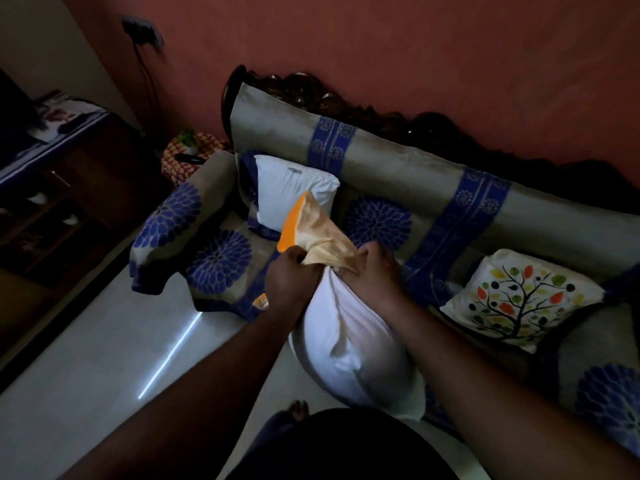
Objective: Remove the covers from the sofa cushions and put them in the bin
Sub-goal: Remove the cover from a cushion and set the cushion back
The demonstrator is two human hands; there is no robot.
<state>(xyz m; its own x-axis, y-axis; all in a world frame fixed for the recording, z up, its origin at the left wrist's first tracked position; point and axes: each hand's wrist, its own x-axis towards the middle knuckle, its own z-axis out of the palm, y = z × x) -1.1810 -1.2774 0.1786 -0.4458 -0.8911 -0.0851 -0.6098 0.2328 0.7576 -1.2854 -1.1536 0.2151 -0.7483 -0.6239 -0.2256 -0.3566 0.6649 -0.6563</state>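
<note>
I am stripping the orange cover from a white cushion, and it is nearly off: the cover sits bunched at the cushion's far end, above the sofa seat, while the bare white inner hangs toward my body. My left hand is curled tight round the gathered edge of the cover on its left side. My right hand is curled too, gripping where the cover meets the neck of the cushion; I cannot tell how much of that grip is cloth and how much is filling.

The step in hand, as I judge it, is the last pull that frees this cover. The next move calls for holding the inner back with one hand and drawing the cover clear with the other, without snagging the corner.

Further out, a bare white cushion leans in the sofa's left corner, its cover apparently already gone. A tree-print cushion lies at the right, still dressed, so more work remains.

No bin shows anywhere in view, so I cannot say what is in it.
</note>
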